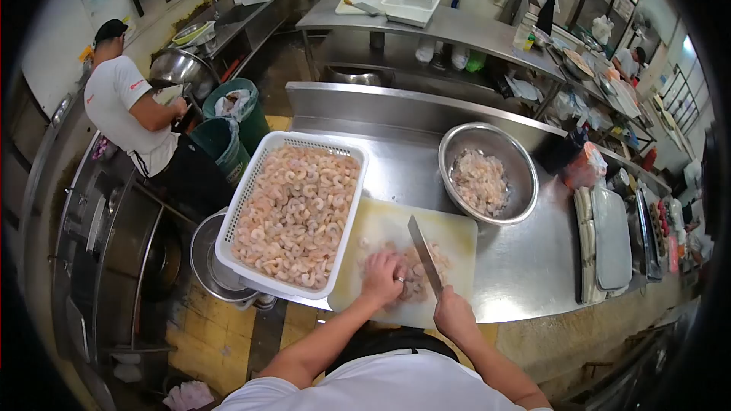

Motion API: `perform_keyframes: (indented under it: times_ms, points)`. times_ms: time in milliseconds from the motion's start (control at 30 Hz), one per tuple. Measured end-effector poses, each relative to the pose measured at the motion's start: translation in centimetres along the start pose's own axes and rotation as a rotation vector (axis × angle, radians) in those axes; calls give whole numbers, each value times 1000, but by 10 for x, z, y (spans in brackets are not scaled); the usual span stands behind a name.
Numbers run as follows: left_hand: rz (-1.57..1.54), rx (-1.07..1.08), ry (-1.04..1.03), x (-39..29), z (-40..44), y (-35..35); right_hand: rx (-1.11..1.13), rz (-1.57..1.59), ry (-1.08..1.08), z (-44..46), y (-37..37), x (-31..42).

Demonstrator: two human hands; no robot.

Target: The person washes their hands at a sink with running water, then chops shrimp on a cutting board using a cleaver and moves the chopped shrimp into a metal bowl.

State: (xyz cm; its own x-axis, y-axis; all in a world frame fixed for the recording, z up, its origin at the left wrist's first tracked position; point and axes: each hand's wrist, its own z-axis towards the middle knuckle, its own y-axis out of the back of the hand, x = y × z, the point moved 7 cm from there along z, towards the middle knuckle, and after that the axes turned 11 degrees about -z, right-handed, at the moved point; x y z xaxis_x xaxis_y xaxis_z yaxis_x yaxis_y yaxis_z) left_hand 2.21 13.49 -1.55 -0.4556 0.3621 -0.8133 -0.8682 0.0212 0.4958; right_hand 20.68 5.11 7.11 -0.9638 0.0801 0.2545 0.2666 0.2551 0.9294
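My right hand (455, 313) grips the handle of a knife (425, 254), its broad blade pointing away from me over the cutting board (364, 221). Left of the blade, my left hand (383, 277) has its fingers curled down on peeled shrimp; a ring shows on one finger. Pieces of shrimp (415, 290) lie on the board between hand and knife, and some to the right of the blade. A white perforated basket (352, 154) full of peeled shrimp (293, 213) stands left of the board. Behind it on the right, a steel bowl (525, 183) holds cut shrimp (480, 181).
The steel table (411, 160) has a raised back edge. At its right end are a grey lidded container (611, 236) and several bottles. A person (129, 95) in a white shirt works at the left, near green bins (251, 125). A metal pot (209, 259) sits below the basket.
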Motion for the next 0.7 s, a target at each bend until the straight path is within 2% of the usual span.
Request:
perform_keyframes:
  times_ms: [100,167,200,400,500,600,700]
  points:
    - [333,-90,67,-7,0,26,-30,38,24,-2,-3,7]
    - [299,-51,166,18,-2,22,-55,49,49,10,-35,-2]
    - [275,-24,146,20,-8,19,-62,53,61,17,-49,-6]
    - [98,10,75,24,-5,13,-22,11,3,21,-1,12]
    - [55,-3,54,22,-7,15,-19,13,-23,18,0,23]
    - [52,-10,36,20,-8,16,-12,13,68,36,-33,18]
    - [55,-1,50,22,-10,16,23,-98,33,44,-25,14]
